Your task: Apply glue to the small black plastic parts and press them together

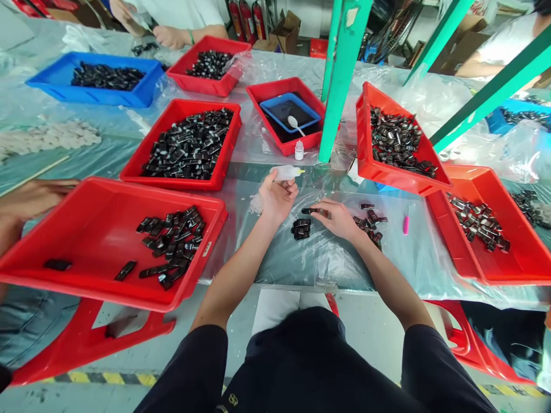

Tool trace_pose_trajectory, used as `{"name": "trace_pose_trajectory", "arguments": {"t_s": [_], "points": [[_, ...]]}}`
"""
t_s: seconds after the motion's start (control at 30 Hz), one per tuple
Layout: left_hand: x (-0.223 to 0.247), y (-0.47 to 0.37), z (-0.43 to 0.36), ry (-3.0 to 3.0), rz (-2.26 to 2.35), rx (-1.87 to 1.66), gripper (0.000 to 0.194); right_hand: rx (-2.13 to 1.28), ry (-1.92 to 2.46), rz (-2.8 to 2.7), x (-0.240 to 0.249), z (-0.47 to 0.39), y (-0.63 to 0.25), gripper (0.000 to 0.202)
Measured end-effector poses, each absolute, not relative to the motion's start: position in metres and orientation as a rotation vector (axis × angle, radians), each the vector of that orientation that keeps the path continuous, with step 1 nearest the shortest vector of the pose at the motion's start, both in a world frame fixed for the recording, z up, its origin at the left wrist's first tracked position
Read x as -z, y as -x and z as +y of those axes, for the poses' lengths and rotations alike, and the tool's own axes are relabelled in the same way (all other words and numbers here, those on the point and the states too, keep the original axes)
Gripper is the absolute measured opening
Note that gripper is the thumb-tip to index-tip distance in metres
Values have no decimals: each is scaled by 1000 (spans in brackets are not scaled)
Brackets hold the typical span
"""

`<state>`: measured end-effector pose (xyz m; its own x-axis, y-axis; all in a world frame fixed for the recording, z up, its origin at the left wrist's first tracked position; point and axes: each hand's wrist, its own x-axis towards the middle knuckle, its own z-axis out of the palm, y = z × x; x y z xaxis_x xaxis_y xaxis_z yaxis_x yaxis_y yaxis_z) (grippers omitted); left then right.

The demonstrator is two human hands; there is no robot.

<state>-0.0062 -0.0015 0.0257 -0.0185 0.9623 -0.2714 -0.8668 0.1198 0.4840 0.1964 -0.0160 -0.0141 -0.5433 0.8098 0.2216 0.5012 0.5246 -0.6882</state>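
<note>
My left hand (279,198) is closed around a small white squeeze bottle (286,172) with a yellowish tip, lying nearly level and pointing right. Between the fingers of my right hand (338,219) is a small black plastic part (308,211), held just above the table. Below it sits a short stack of similar black parts (301,229). More dark parts (369,221) lie loose to the right of my right hand, some of them partly hidden by it. What exactly these black parts are is too small to tell.
Red bins of black parts stand left (116,201), behind (232,149) and right (430,172). A red tray (275,89) holds a blue tray and white spoon. A small white bottle (299,151) stands by a green post (340,86). A pink-handled tool (406,225) lies right. Other people sit around.
</note>
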Motion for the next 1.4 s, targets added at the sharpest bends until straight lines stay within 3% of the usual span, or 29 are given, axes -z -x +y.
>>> {"name": "trace_pose_trajectory", "arguments": {"t_s": [0.17, 0.53, 0.87, 1.17, 1.4], "points": [[-28, 6, -2, -149, 661, -1477, 35, -612, 1094, -2487, 22, -24, -185, 33], [-22, 8, 0, -283, 648, -1465, 33, -522, 1383, -2186, -11, -1, -222, 33], [-25, 6, -1, -278, 608, -1447, 31, -203, 1874, -2754, -54, -54, -270, 21], [-19, 8, 1, -307, 551, -1445, 31, -7, 1812, -2843, -42, -48, -264, 30], [-21, 9, 1, -278, 552, -1460, 30, -113, 1733, -2615, -31, -20, -242, 37]]}}
